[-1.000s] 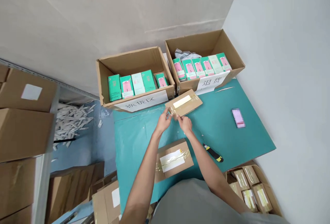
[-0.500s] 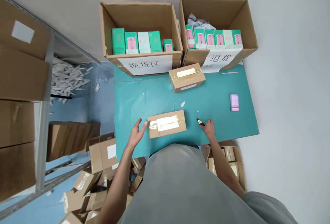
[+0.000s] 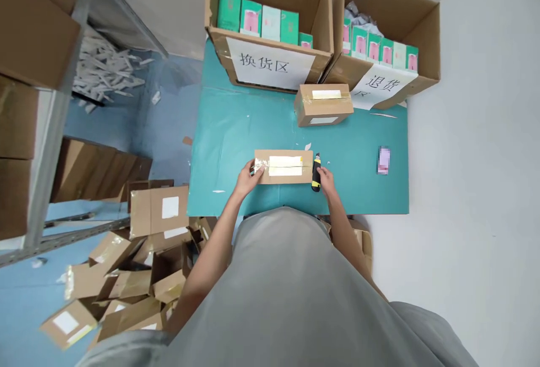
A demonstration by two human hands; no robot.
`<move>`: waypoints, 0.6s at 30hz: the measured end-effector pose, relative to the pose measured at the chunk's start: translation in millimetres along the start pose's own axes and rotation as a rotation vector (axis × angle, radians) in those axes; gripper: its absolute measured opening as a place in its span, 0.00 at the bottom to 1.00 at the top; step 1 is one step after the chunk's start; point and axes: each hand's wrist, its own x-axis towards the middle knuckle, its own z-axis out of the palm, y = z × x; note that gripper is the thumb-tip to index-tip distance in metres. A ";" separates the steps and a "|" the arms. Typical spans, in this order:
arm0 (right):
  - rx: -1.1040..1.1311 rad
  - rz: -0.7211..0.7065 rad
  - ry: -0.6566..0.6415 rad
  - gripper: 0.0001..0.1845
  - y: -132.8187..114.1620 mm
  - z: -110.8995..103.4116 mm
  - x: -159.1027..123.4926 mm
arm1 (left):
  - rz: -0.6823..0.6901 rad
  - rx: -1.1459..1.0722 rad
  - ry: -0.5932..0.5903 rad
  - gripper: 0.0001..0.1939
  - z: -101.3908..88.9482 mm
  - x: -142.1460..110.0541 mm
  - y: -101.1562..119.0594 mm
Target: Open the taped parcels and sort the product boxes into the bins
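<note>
A small taped cardboard parcel (image 3: pixel 283 166) with a white label lies on the teal table (image 3: pixel 236 130) close to my body. My left hand (image 3: pixel 247 177) grips its left end, fingers curled on the edge. At the parcel's right end my right hand (image 3: pixel 325 179) is closed on a black and yellow utility knife (image 3: pixel 316 171). A second taped parcel (image 3: pixel 324 104) stands farther back, in front of the two big cartons.
Two open cartons (image 3: pixel 274 63) (image 3: pixel 390 77) with white signs hold green and pink product boxes at the table's far edge. A phone (image 3: pixel 383 160) lies at right. Opened empty boxes (image 3: pixel 139 265) pile on the blue floor at left, beside shelving with cartons (image 3: pixel 34 35).
One second ago both hands were at the far parcel. They drew back: the left hand took the near parcel's end, and the right picked up the knife and brought it to the parcel.
</note>
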 end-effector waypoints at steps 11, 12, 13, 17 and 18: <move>0.077 0.050 0.066 0.25 5.9 -17.0 -52.5 | 0.002 -0.049 0.020 0.31 19.9 -54.2 -32.7; 0.063 0.053 0.069 0.25 5.2 -20.4 -57.4 | -0.011 -0.031 0.010 0.32 19.2 -57.4 -35.1; 0.050 0.057 0.075 0.25 3.4 -24.0 -61.4 | -0.018 -0.008 0.004 0.33 17.5 -59.9 -36.8; 0.006 0.053 0.102 0.33 -15.4 -41.6 -70.4 | 0.128 0.114 -0.014 0.42 5.5 -63.3 -37.1; -0.019 0.021 0.105 0.37 -23.2 -46.3 -72.0 | 0.196 0.143 -0.031 0.41 2.3 -62.5 -36.0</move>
